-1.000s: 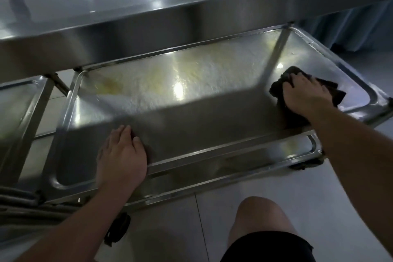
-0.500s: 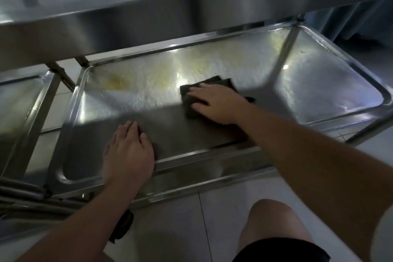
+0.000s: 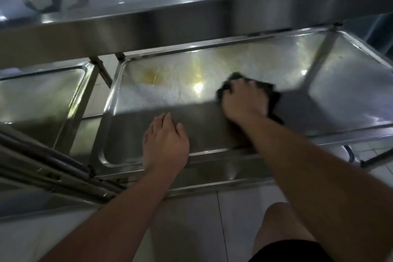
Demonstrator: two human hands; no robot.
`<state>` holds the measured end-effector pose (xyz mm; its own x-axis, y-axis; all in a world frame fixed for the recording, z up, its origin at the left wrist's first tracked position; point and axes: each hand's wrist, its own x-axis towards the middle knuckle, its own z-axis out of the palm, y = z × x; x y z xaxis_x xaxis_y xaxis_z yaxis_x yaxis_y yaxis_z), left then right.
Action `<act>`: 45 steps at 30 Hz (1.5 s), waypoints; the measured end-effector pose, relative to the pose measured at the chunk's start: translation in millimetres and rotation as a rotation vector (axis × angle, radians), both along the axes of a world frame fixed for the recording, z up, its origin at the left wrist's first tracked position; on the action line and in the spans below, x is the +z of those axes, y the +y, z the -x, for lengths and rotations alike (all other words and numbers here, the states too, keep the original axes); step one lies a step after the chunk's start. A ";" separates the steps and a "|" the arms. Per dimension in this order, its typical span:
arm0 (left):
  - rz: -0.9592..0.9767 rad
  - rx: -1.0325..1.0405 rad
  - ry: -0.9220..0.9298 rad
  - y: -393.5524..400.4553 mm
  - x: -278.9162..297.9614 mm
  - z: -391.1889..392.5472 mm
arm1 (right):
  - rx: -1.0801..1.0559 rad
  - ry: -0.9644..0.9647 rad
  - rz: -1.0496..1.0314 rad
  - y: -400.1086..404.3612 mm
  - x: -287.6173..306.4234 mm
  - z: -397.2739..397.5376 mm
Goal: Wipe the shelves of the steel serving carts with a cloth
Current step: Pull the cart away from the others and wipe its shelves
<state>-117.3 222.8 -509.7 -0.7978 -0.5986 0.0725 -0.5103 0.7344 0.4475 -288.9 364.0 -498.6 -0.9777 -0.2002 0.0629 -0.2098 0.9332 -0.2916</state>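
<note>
Right hand (image 3: 244, 100): is being pressed, fingers curled, onto dark cloth (image 3: 273, 97) on lower shelf (image 3: 350, 93).
Left hand (image 3: 164, 140): is being rested flat, holding nothing.

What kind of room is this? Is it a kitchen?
Probably a restaurant or canteen kitchen: steel serving carts with tray-like shelves, a tiled floor, and a hand wiping greasy yellow stains with a dark cloth.

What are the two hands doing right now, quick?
Left hand: open, flat on the lower shelf, holding nothing.
Right hand: fingers curled on the dark cloth, pressing it onto the shelf.
</note>
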 end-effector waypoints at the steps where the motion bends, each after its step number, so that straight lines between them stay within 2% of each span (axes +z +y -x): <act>1: -0.074 0.026 0.089 -2.6 1.4 -0.6 | 0.156 -0.015 -0.029 -35.4 -1.5 -17.5; 4: -0.438 0.213 0.400 -12.1 14.0 -5.4 | 0.695 -0.165 -0.153 -107.9 3.7 -54.8; 6: -0.505 0.293 0.442 -21.5 24.2 -11.3 | 0.812 -0.206 -0.138 -113.1 6.3 -61.4; 9: -0.318 0.261 0.276 -52.4 31.2 -29.8 | 0.751 -0.114 -0.080 -79.1 1.7 -51.6; 12: -0.148 0.172 0.085 -89.7 24.4 -55.2 | 0.432 -0.052 -0.060 -20.0 2.0 -20.8; 15: -0.125 0.154 0.004 -100.6 13.8 -66.2 | 0.055 -0.136 -0.050 20.0 4.5 -5.4; 17: -0.113 0.137 -0.026 -94.9 9.0 -64.4 | -0.039 -0.213 -0.039 11.4 4.0 -17.9; 19: -0.133 0.165 -0.018 -91.5 6.9 -60.9 | 0.047 -0.145 -0.051 -19.2 3.3 -44.9; 22: -0.154 0.187 0.014 -95.3 3.6 -58.8 | 0.373 -0.045 -0.040 -79.1 -3.2 -99.1; 24: -0.186 0.180 0.046 -98.1 3.0 -60.8 | 0.593 -0.078 -0.076 -109.1 -5.2 -127.9; 27: -0.238 0.171 0.083 -99.8 5.0 -64.2 | 0.756 -0.113 -0.105 -111.4 -4.9 -136.1; 30: -0.214 0.143 0.062 -101.8 3.7 -66.4 | 0.813 -0.111 -0.133 -77.6 -2.1 -134.4; 36: -0.141 0.125 0.005 -98.5 6.2 -67.7 | 0.728 -0.202 -0.264 6.0 13.1 -111.2; 41: -0.134 0.135 -0.002 -94.5 9.1 -66.4 | 0.876 -0.156 -0.276 57.3 7.2 -97.4; 45: -0.222 0.133 -0.065 -99.8 15.2 -63.9 | 0.937 -0.231 -0.221 60.1 11.5 -85.9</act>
<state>-53.4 123.0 -494.5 -0.7097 -0.6940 -0.1214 -0.6287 0.5461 0.5536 -203.0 424.1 -487.1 -0.4017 -0.8834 -0.2415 -0.8512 0.4574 -0.2574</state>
